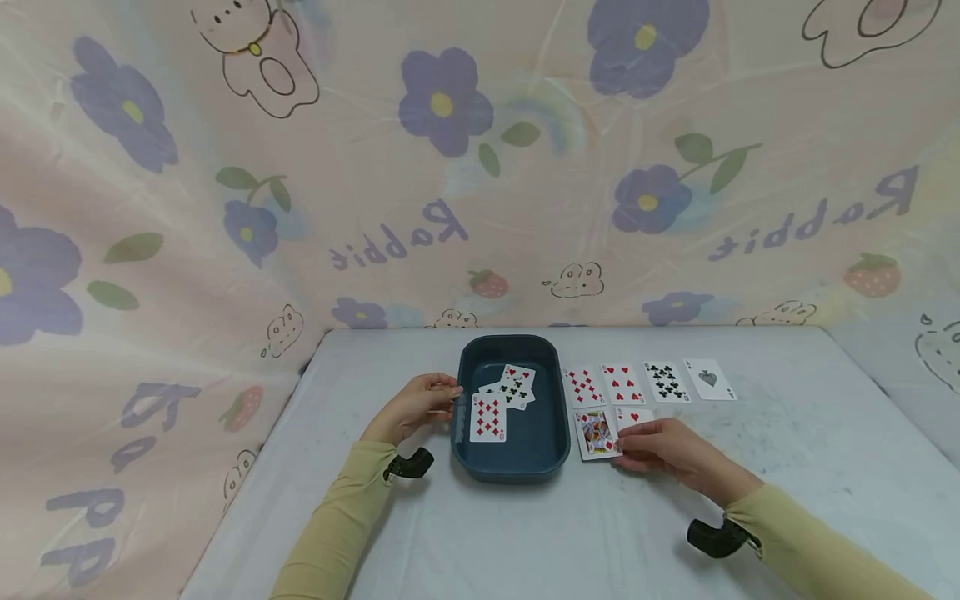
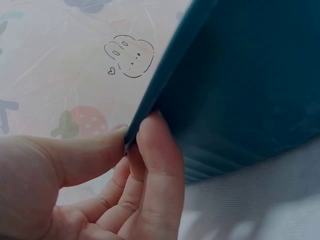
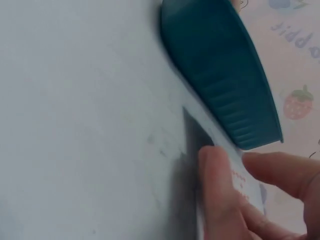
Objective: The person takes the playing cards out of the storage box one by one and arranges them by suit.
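Observation:
My left hand point(image 1: 417, 407) pinches the left rim of a dark blue plastic tray point(image 1: 511, 473), thumb outside and fingertip inside, as the left wrist view point(image 2: 150, 170) shows. Inside the tray lie a diamonds card point(image 1: 488, 418), a clubs card point(image 1: 517, 391) and a hearts card point(image 1: 519, 374), overlapping. To the right of the tray, my right hand point(image 1: 671, 454) pinches the right edge of a face card of diamonds point(image 1: 596, 433), which seems slightly raised from the table. A hearts card point(image 1: 634, 416) is partly hidden behind that hand.
In a row beside the tray lie a diamonds card point(image 1: 583, 387), a hearts card point(image 1: 622, 385), a clubs card point(image 1: 667, 382) and an ace of spades point(image 1: 708, 380). A white cloth covers the table point(image 1: 810, 467). Patterned curtains point(image 1: 525, 208) hang behind and at the sides.

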### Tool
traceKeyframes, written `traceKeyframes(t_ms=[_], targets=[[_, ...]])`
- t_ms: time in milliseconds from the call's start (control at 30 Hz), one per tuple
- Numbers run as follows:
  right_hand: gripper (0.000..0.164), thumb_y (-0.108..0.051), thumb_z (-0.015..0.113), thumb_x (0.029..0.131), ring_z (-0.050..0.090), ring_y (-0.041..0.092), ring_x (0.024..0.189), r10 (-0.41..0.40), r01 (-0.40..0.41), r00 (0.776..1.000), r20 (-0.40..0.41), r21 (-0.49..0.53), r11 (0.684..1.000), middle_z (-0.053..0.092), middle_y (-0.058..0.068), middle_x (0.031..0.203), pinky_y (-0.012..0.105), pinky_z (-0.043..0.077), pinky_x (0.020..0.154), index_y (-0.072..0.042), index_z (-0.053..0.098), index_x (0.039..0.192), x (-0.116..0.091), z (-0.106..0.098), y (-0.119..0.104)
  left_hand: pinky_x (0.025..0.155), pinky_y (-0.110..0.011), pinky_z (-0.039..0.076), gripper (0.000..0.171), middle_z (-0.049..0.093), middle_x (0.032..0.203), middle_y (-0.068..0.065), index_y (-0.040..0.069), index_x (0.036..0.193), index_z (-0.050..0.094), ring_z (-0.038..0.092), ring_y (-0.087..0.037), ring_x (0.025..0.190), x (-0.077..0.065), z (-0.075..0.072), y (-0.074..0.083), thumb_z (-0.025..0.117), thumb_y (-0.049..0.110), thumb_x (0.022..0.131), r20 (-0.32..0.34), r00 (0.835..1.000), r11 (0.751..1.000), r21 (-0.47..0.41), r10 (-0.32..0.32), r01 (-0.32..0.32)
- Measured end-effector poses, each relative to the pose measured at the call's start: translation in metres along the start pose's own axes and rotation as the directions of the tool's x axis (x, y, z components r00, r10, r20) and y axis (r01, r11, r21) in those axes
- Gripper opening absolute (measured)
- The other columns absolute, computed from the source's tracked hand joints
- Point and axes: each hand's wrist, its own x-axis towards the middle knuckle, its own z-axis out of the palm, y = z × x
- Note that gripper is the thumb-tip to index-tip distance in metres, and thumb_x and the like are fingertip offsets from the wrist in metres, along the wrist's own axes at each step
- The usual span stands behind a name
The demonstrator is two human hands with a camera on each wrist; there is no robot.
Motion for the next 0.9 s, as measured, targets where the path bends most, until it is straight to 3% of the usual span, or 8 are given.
traceKeyframes(t_ms=[367,700,800,900], targets=[[0.044,-0.013,0.046,0.099,0.067,0.029,0.093,-0.015,0.017,0.998,0.053,-0.033,0.999,0.062,0.027,0.111,0.038,0.053,0.082,0.024,0.043,0.124,-0.015,0.001,-0.007,0.069,-0.030,0.055,0.026,0.062,0.098,-0.010,0.000,0.114,0.054,0.060,-0.020,0.083,-0.002,0.000,0.001,0.063,0.013,0.094,0.007,1.000,1.000,-0.007,-0.013,0.013],[0.043,-0.017,0.046,0.098,0.066,0.029,0.094,-0.034,0.042,0.999,0.041,-0.195,0.980,0.063,0.027,0.110,0.040,0.053,0.082,0.020,0.050,0.119,-0.027,0.003,-0.021,0.069,-0.030,0.055,0.026,0.061,0.096,-0.010,-0.001,0.113,0.053,0.060,-0.019,0.081,-0.001,-0.001,-0.002,0.063,0.014,0.094,0.032,0.999,1.000,-0.010,0.009,-0.009],[0.042,-0.020,0.050,0.098,0.067,0.029,0.093,-0.080,0.081,0.997,0.014,-0.261,0.962,0.064,0.025,0.109,0.038,0.054,0.079,0.017,0.053,0.119,-0.030,0.007,-0.034,0.069,-0.030,0.055,0.027,0.061,0.097,-0.010,-0.001,0.113,0.053,0.060,-0.019,0.081,0.000,-0.001,-0.002,0.063,0.014,0.094,0.036,0.999,1.000,-0.006,0.011,-0.011],[0.044,-0.022,0.051,0.099,0.064,0.034,0.100,-0.171,0.178,0.984,0.049,-0.237,0.955,0.062,0.024,0.115,0.038,0.053,0.083,0.015,0.051,0.124,-0.027,0.018,-0.058,0.068,-0.030,0.055,0.025,0.061,0.097,-0.010,-0.001,0.112,0.054,0.060,-0.019,0.081,0.000,-0.002,-0.001,0.063,0.013,0.094,0.022,1.000,1.000,0.002,0.016,-0.016]])
